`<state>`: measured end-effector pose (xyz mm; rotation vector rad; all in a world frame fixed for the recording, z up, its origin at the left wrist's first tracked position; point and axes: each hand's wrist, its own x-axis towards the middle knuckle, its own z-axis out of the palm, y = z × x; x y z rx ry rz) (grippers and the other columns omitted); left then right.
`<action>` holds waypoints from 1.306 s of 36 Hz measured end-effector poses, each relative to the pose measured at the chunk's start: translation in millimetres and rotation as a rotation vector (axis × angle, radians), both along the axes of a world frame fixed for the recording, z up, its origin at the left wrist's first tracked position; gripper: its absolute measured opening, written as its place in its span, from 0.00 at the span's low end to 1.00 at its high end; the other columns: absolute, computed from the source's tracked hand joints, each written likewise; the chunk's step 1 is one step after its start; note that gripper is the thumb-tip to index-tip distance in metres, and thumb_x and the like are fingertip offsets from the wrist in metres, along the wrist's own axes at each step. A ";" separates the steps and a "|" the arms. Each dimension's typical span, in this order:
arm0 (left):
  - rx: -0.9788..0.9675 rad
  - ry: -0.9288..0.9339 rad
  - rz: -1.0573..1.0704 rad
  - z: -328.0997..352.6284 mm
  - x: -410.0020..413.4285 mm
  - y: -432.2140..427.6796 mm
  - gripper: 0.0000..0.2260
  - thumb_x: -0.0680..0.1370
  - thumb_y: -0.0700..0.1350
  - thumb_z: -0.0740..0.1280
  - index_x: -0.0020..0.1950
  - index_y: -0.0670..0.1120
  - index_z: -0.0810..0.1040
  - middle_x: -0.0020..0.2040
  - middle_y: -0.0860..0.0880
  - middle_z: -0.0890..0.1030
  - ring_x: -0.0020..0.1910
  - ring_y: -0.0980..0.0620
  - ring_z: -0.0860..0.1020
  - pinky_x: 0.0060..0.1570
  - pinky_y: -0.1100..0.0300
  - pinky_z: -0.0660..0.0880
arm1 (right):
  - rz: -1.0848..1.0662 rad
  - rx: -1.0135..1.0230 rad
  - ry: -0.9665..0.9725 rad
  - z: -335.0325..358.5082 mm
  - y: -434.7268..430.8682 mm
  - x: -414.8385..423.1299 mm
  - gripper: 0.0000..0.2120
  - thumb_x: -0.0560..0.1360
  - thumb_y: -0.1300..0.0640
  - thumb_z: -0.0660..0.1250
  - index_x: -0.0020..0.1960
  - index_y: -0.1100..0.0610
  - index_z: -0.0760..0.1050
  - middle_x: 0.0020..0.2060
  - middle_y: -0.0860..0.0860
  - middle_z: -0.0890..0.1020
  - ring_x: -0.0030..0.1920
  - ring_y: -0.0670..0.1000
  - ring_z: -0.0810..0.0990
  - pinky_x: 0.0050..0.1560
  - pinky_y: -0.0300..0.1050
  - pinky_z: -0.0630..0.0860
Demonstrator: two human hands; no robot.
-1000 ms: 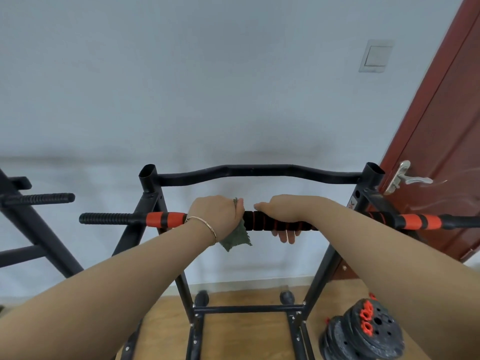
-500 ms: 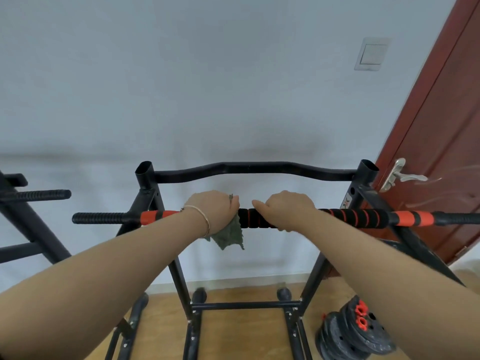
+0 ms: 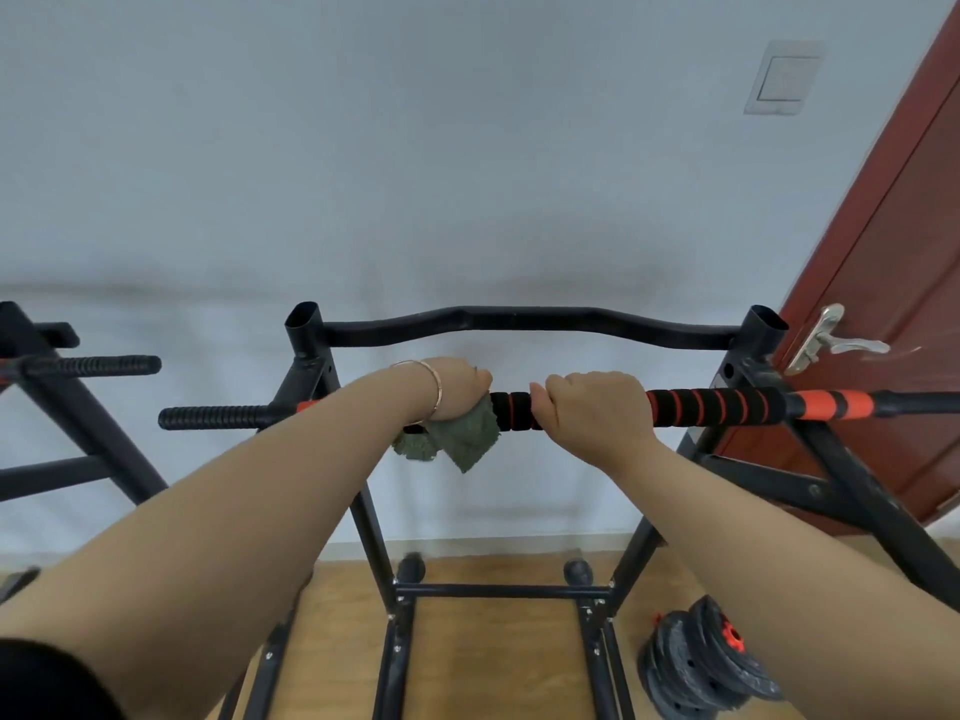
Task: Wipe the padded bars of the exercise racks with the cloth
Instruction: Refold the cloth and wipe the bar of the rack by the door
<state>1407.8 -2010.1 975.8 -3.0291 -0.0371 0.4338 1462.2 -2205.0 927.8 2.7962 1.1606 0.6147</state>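
Observation:
A black and orange padded bar [image 3: 711,406] runs across the black exercise rack [image 3: 524,327] at chest height. My left hand [image 3: 457,389], with a bangle on the wrist, is wrapped round the bar left of centre and presses a green cloth [image 3: 462,439] against the padding; the cloth hangs below the fist. My right hand [image 3: 592,407] grips the bare padding just to the right, a short gap from the left hand. A second rack [image 3: 78,407] with a ribbed black bar stands at the far left.
A red-brown door [image 3: 893,283] with a metal handle [image 3: 826,340] stands close behind the rack's right post. Black weight plates [image 3: 701,667] lie on the wooden floor at lower right. A light switch [image 3: 784,77] sits on the white wall.
My left hand has rolled over the top of the bar, so more of the cloth shows below it. My right hand has closed over the bar. The view has shifted slightly right.

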 end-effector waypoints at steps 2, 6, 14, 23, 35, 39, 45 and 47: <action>0.011 0.005 -0.024 -0.2 3.5 -0.7 0.07 0.83 0.40 0.51 0.46 0.43 0.63 0.43 0.45 0.69 0.43 0.45 0.69 0.44 0.55 0.67 | 0.010 0.061 -0.030 -1.1 0.6 0.4 0.24 0.81 0.46 0.49 0.29 0.55 0.65 0.21 0.46 0.63 0.20 0.51 0.61 0.25 0.37 0.56; 0.103 -0.065 -0.028 -7.6 -2.9 -0.8 0.05 0.81 0.38 0.55 0.45 0.45 0.62 0.41 0.49 0.69 0.40 0.47 0.70 0.40 0.54 0.72 | -0.050 -0.032 0.266 20.0 9.0 12.1 0.28 0.81 0.41 0.46 0.33 0.55 0.70 0.28 0.49 0.74 0.28 0.51 0.71 0.33 0.42 0.66; 0.276 -0.396 0.105 -27.7 -34.9 -22.0 0.02 0.80 0.44 0.57 0.47 0.47 0.67 0.31 0.50 0.71 0.27 0.48 0.71 0.28 0.61 0.66 | -0.178 -0.035 0.939 45.2 17.9 16.3 0.25 0.81 0.45 0.49 0.45 0.61 0.76 0.32 0.55 0.84 0.28 0.56 0.81 0.43 0.48 0.80; 0.272 -0.315 0.140 -18.8 -29.6 -21.4 0.07 0.78 0.39 0.58 0.55 0.45 0.67 0.36 0.48 0.71 0.36 0.45 0.72 0.32 0.57 0.68 | 0.114 -0.109 -0.036 2.9 -4.9 -3.5 0.04 0.75 0.58 0.65 0.43 0.59 0.73 0.24 0.48 0.63 0.22 0.52 0.61 0.27 0.38 0.57; 0.045 -0.420 0.172 -21.8 -21.4 -12.0 0.05 0.81 0.43 0.56 0.56 0.47 0.64 0.34 0.49 0.67 0.37 0.45 0.72 0.32 0.56 0.70 | 0.328 0.397 0.012 -3.2 -12.3 -9.5 0.18 0.80 0.43 0.57 0.52 0.54 0.78 0.46 0.48 0.79 0.46 0.52 0.76 0.49 0.50 0.73; -0.138 -0.399 0.210 -13.1 -22.5 -10.6 0.11 0.83 0.47 0.54 0.63 0.44 0.66 0.37 0.47 0.71 0.40 0.44 0.75 0.40 0.52 0.77 | 0.391 0.375 -0.068 -15.6 -7.0 -29.1 0.19 0.77 0.38 0.62 0.48 0.55 0.77 0.48 0.49 0.78 0.49 0.54 0.75 0.53 0.52 0.71; -0.239 -0.402 0.235 -3.1 -29.4 -13.8 0.17 0.85 0.50 0.50 0.63 0.42 0.72 0.49 0.41 0.80 0.49 0.42 0.78 0.51 0.49 0.77 | 0.254 0.447 -0.104 -28.7 11.3 -48.4 0.21 0.73 0.36 0.66 0.43 0.56 0.77 0.54 0.53 0.78 0.57 0.58 0.75 0.64 0.57 0.69; -0.219 -0.420 0.228 -3.9 -30.2 -14.5 0.16 0.85 0.49 0.51 0.64 0.42 0.71 0.49 0.42 0.79 0.48 0.43 0.78 0.50 0.49 0.77 | 0.196 0.478 -0.082 -27.9 19.2 -54.0 0.21 0.72 0.36 0.68 0.42 0.56 0.78 0.55 0.54 0.78 0.59 0.57 0.74 0.65 0.58 0.69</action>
